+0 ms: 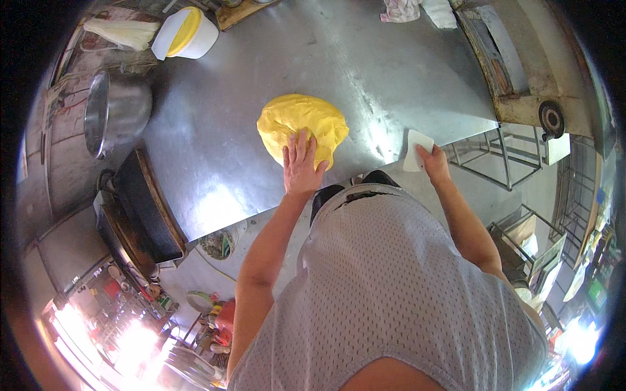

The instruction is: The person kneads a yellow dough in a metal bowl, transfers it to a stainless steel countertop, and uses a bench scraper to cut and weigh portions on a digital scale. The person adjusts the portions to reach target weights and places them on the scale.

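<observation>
A large lump of smooth yellow dough (306, 117) rests on the metal worktable (222, 124), close to its near edge. My left hand (302, 171) lies on the dough's near side, fingers stretched out over its surface. At the table's near edge, further right, my right hand (433, 163) grips a flat white dough scraper (415, 148) between thumb and fingers. The scraper is apart from the dough. Part of its lower edge shows beyond the table's rim.
A deep metal bowl (127, 107) stands at the left, with a dark tray (149, 208) below it. At the far left is a white bucket with yellow (195, 36). Cloths (417, 10) lie at the far right. A metal frame (499, 159) stands right of the table.
</observation>
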